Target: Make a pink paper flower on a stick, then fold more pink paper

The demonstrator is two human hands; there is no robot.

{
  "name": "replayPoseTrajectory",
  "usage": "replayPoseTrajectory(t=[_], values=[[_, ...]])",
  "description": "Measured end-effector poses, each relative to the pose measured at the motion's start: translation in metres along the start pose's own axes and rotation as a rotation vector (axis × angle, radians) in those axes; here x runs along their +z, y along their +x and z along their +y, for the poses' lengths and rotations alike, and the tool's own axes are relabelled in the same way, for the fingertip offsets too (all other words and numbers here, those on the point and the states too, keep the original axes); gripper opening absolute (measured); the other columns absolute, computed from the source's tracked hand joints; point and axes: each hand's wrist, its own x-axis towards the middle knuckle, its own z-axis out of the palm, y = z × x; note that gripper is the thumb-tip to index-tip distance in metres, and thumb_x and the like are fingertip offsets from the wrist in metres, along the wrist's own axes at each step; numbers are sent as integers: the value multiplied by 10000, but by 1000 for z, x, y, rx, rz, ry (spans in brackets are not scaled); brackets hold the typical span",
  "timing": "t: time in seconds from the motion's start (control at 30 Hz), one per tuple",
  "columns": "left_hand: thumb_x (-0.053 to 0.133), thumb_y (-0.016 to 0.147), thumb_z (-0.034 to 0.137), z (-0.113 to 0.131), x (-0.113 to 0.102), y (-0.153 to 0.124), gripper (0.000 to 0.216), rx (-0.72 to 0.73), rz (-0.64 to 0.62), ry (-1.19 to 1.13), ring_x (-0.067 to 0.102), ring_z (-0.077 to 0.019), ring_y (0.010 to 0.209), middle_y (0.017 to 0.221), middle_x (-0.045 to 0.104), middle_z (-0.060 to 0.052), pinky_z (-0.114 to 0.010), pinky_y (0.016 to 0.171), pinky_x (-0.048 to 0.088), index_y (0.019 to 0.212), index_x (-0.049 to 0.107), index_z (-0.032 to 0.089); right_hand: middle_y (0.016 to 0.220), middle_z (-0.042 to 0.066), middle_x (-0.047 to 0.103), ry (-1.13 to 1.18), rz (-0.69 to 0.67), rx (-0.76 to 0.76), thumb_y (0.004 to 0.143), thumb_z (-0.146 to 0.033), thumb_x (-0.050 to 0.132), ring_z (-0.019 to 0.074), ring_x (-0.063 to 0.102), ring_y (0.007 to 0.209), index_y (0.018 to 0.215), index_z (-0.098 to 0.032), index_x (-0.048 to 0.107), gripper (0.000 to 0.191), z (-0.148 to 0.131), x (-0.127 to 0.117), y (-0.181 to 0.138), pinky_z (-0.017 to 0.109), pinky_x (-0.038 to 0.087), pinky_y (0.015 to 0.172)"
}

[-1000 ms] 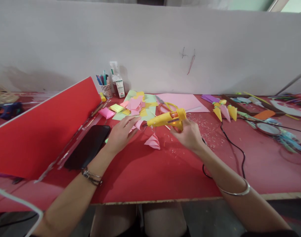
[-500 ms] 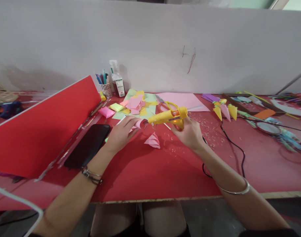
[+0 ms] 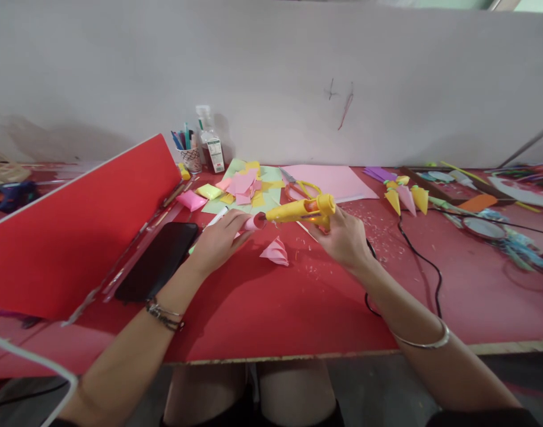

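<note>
Between the fingers of my left hand [image 3: 222,237] is a rolled piece of pink paper [image 3: 252,223], its open end facing right. My right hand [image 3: 343,236] grips a yellow glue gun [image 3: 300,209] by its handle, the nozzle pointing left. The nozzle tip meets the mouth of the pink roll; whether it touches the paper I cannot tell. Below them, a folded pink paper cone [image 3: 276,251] lies on the red table [image 3: 271,314]. Behind the glue gun lie scissors with orange and yellow handles [image 3: 303,188].
Pink and yellow paper pieces [image 3: 244,185] lie on green sheets at the back. A black phone [image 3: 158,261] and an upright red board [image 3: 88,231] stand left. A pen cup [image 3: 190,157], a bottle [image 3: 212,145], small paper cones [image 3: 406,198] and a black cord [image 3: 425,261] are around.
The pink roll has turned slightly in my left fingers, so its open end shows more. The glue gun stays at its mouth, nearly unmoved.
</note>
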Motion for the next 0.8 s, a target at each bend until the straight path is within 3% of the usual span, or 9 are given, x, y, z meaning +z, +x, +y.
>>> replayPoseTrajectory(t=[0.57, 0.8], values=[[330, 863, 352, -3, 0, -1, 295, -2, -105, -111, 542, -180, 855, 927, 566, -69, -262, 666, 440, 992, 505, 153, 629, 30, 567, -12, -19, -7, 677, -256, 459, 117, 478, 505, 768, -161, 523, 146, -1, -2, 1, 231, 229, 431], [343, 857, 353, -1, -3, 0, 260, -4, -167, -153, 535, -176, 805, 860, 562, -57, -263, 661, 418, 918, 509, 162, 633, 29, 588, 10, -26, -8, 671, -270, 482, 133, 496, 522, 811, -165, 552, 188, -1, -3, 1, 230, 240, 430]])
